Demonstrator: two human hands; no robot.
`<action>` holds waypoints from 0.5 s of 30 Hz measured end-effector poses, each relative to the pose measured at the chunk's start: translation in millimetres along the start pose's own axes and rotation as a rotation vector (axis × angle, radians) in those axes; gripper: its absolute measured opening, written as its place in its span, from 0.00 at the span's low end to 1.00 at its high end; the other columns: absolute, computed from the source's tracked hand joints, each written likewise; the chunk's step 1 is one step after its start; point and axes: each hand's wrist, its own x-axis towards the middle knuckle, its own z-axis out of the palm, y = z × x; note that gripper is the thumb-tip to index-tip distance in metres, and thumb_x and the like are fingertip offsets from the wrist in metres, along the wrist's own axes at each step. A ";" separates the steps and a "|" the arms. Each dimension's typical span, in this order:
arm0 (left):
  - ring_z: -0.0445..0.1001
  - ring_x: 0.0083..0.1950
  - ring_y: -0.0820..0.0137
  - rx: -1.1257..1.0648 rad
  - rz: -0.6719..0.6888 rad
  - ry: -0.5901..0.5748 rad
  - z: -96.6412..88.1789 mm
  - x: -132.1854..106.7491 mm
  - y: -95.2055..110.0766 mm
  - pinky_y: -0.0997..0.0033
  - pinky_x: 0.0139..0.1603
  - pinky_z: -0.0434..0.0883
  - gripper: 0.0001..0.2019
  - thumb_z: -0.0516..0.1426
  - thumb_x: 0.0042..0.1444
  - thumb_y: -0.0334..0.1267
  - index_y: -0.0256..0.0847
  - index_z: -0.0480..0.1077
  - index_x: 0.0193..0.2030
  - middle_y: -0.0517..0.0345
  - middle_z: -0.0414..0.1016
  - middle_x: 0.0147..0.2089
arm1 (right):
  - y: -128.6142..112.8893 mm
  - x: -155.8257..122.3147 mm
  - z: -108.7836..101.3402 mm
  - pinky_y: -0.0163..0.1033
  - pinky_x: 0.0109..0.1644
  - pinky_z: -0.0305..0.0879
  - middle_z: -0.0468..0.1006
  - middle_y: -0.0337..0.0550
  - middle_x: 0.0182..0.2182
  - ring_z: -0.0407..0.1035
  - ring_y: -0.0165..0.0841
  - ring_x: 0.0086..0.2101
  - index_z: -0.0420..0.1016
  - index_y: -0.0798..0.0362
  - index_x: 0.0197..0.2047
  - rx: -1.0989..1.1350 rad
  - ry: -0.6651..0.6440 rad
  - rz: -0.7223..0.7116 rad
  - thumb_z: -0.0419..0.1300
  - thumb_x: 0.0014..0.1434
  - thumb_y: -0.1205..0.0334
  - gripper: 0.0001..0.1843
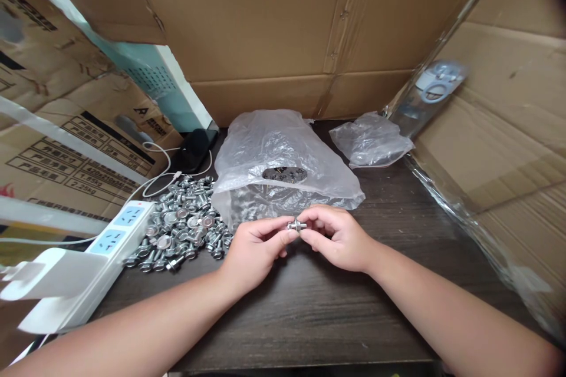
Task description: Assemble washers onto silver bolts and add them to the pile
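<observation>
My left hand point(256, 247) and my right hand point(336, 238) meet over the middle of the dark wooden table point(309, 312). Both pinch one small silver bolt with a washer point(296, 225) between their fingertips, the left from its left end, the right from its right end. To the left lies a pile of several similar silver bolts point(181, 230). Just behind my hands is a clear plastic bag point(283, 159) with more metal parts showing through it.
A white power strip point(88, 265) with a white cable lies at the left edge. A dark phone point(194, 150) sits behind the bolt pile. A smaller crumpled plastic bag point(371, 141) lies at the back right. Cardboard walls point(265, 29) surround the table.
</observation>
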 end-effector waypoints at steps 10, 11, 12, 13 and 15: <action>0.67 0.24 0.76 0.072 0.097 -0.031 -2.0 -0.6 -5.3 0.77 0.26 0.68 0.12 0.64 0.52 0.38 0.40 0.81 0.42 0.58 0.76 0.27 | -6.4 2.5 -1.2 0.35 0.34 0.66 0.73 0.40 0.28 0.68 0.29 0.28 0.74 0.54 0.35 -0.066 -0.025 -0.015 0.56 0.66 0.65 0.08; 0.67 0.24 0.76 0.074 0.098 -0.030 -2.1 -0.8 -5.9 0.77 0.26 0.68 0.12 0.64 0.52 0.38 0.40 0.81 0.42 0.58 0.76 0.27 | -6.9 3.2 -1.5 0.35 0.36 0.65 0.73 0.40 0.27 0.68 0.29 0.28 0.73 0.54 0.34 -0.074 -0.031 -0.020 0.55 0.66 0.65 0.09; 0.67 0.24 0.76 0.074 0.097 -0.030 -2.2 -1.0 -6.3 0.77 0.26 0.68 0.11 0.64 0.52 0.38 0.41 0.81 0.42 0.59 0.76 0.27 | -7.2 3.8 -1.9 0.35 0.37 0.65 0.73 0.39 0.26 0.68 0.29 0.29 0.73 0.54 0.33 -0.080 -0.035 -0.023 0.54 0.67 0.65 0.10; 0.68 0.24 0.77 0.071 0.091 -0.029 -2.2 -1.2 -6.3 0.77 0.26 0.68 0.12 0.64 0.51 0.38 0.41 0.81 0.42 0.59 0.76 0.27 | -7.3 4.4 -2.3 0.35 0.37 0.65 0.72 0.39 0.26 0.67 0.29 0.29 0.72 0.54 0.31 -0.084 -0.037 -0.025 0.54 0.67 0.65 0.13; 0.67 0.24 0.77 0.060 0.065 -0.020 -2.0 -1.4 -5.3 0.77 0.26 0.68 0.12 0.64 0.51 0.38 0.40 0.81 0.43 0.59 0.76 0.26 | -6.9 5.1 -2.7 0.35 0.37 0.64 0.72 0.39 0.25 0.67 0.29 0.29 0.70 0.54 0.28 -0.081 -0.041 -0.021 0.52 0.68 0.64 0.16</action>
